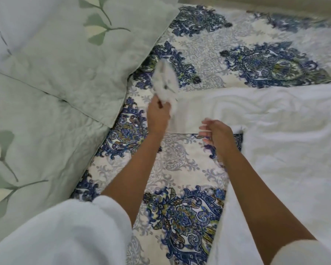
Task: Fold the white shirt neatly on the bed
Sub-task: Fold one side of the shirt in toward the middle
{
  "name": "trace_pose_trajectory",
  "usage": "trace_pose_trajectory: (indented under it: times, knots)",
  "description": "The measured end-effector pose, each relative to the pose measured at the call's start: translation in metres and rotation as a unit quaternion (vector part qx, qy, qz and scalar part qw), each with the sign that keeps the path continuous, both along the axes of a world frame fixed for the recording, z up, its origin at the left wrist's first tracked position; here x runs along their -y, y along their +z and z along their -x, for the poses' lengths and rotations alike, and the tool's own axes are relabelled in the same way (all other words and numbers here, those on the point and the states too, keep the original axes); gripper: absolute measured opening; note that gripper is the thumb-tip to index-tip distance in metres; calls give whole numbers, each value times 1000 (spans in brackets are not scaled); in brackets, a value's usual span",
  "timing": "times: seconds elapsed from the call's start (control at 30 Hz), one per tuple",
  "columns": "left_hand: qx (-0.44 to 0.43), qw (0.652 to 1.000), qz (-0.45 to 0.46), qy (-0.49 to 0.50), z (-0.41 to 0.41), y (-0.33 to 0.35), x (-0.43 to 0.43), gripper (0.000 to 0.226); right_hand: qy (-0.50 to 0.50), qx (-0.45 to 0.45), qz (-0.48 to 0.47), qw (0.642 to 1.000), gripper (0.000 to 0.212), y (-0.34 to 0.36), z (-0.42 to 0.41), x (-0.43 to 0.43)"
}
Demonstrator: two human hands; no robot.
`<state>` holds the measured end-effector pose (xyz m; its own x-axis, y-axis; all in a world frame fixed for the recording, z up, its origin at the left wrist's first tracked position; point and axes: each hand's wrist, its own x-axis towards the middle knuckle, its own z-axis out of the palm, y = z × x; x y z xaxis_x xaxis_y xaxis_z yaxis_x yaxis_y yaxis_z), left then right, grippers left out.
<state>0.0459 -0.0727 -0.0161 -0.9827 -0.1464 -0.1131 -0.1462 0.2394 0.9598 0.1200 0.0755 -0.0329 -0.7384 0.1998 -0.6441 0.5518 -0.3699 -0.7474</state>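
no readable text, labels, brands or numbers anywhere

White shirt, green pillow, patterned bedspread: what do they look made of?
The white shirt looks like thin matte woven cloth, likely cotton: it lies in soft ripples and creases. The green pillow looks like matte crinkled cloth, possibly cotton, with printed leaves; fine wrinkles and a stitched edge show. The patterned bedspread looks like smooth printed fabric lying flat; the fibre cannot be told.

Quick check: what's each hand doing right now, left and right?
Left hand: closed, gripping a raised end of the white shirt.
Right hand: open, fingers relaxed, holding nothing, though it is blurred.
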Motion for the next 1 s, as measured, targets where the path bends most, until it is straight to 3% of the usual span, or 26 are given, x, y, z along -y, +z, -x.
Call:
trace_pose_trajectory:
  times: [0.07, 0.17, 0.2, 0.27, 0.3, 0.33, 0.43, 0.53, 0.6, 0.7, 0.8, 0.93, 1.0]
  knots:
    - [-60, 975, 164, -138, -28, -7, -31, 28, -43, -26, 29, 998, 26, 19, 5, -16]
    - [-162, 886, 334, -278, -61, -11, -75, 43, -74, -29, 46, 996, 52, 37, -1, -57]
    - [-215, 849, 370, -309, -69, -13, -88, 46, -75, -15, 38, 996, 51, 40, -6, -70]
    - [-287, 781, 425, -358, -84, -19, -113, 44, -84, 12, 5, 996, 27, 41, -19, -98]
    - [-298, 759, 446, -368, -90, -24, -122, 42, -93, 23, -7, 995, 13, 39, -25, -110]
    - [-303, 749, 457, -373, -98, -27, -132, 41, -102, 31, -26, 994, 12, 37, -32, -125]
    - [-307, 772, 431, -353, -112, -32, -147, 45, -113, 38, -68, 991, 28, 35, -53, -172]
    - [-287, 840, 360, -287, -108, -33, -142, 41, -150, 46, -137, 978, 29, 35, -72, -224]
    - [-231, 878, 340, -244, -96, -37, -138, 47, -171, 68, -226, 957, 28, 31, -86, -260]
    - [-142, 905, 334, -222, -77, -52, -136, 54, -189, 133, -362, 903, 21, 19, -104, -308]
    - [-78, 906, 323, -261, -71, -62, -149, 63, -198, 195, -455, 846, 4, 12, -122, -343]
    - [-79, 862, 319, -385, -77, -72, -174, 79, -208, 273, -529, 776, 17, 14, -140, -368]
    - [-109, 837, 335, -418, -81, -77, -182, 75, -124, 309, -596, 731, 44, 8, -139, -364]
